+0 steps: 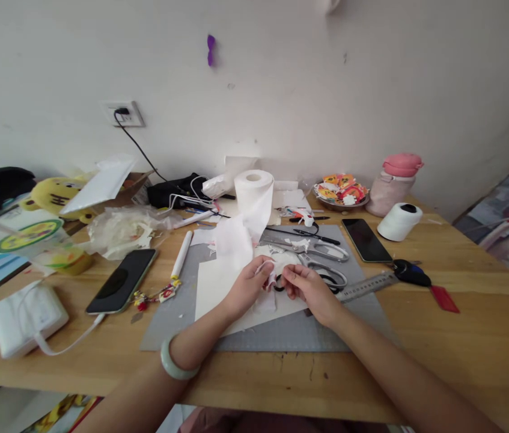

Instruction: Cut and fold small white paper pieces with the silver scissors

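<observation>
My left hand (249, 285) is closed on a small piece of white fabric (268, 300), which hangs down below its fingers. Close beside it, my right hand (310, 288) has thumb and fingers pinched together; whatever is between them is too small to name. Both hands are above a cream sheet (211, 288) on a grey cutting mat (254, 343). Scissors (326, 270) lie just behind my right hand. A steel ruler (369, 287) extends to the right from near that hand. A white roll (254, 192) stands behind my hands, its loose end trailing toward them.
Right: a dark phone (366, 239), thread cone (399, 221), keys (411, 273), pink bottle (392, 183) and filled plate (341, 191). Left: a charging phone (122, 281), white power bank (29, 317), lidded cup (51, 246), plastic bag (121, 230) and white marker (182, 254).
</observation>
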`<act>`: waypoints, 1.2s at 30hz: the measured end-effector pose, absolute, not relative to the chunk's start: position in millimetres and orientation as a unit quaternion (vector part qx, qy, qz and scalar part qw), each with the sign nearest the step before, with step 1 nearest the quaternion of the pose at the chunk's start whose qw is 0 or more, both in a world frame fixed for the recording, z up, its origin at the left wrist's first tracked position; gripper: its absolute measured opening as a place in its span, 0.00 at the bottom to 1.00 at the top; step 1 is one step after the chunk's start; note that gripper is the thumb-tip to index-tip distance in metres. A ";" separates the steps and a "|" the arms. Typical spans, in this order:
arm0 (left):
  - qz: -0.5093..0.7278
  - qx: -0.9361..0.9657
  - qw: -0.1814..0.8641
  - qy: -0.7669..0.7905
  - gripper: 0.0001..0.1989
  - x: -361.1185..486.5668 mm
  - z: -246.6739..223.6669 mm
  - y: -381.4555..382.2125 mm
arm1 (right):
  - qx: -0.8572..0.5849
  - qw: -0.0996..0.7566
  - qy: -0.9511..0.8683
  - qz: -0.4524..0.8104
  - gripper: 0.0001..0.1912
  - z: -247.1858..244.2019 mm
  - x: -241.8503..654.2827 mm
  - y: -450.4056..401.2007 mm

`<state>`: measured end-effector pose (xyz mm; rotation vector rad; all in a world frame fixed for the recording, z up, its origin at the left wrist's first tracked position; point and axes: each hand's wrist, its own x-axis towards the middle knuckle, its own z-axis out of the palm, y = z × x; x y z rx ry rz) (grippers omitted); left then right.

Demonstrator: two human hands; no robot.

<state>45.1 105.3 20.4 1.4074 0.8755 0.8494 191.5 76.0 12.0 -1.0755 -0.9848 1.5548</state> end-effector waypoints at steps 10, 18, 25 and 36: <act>0.334 0.703 0.495 0.386 0.09 45.6 19.7 98.6 | -0.467 0.485 -0.395 0.625 0.19 5.0 184.1 73.7; 0.293 0.743 0.483 0.358 0.16 43.5 25.5 95.8 | -0.444 0.477 -0.369 0.663 0.17 6.4 186.6 72.0; 0.299 0.670 0.612 0.295 0.17 38.2 25.9 96.0 | -0.388 0.481 -0.355 0.702 0.18 9.9 192.3 71.2; 0.380 0.579 0.647 0.319 0.15 39.5 16.4 104.1 | -0.373 0.492 -0.353 0.703 0.14 16.0 194.8 73.7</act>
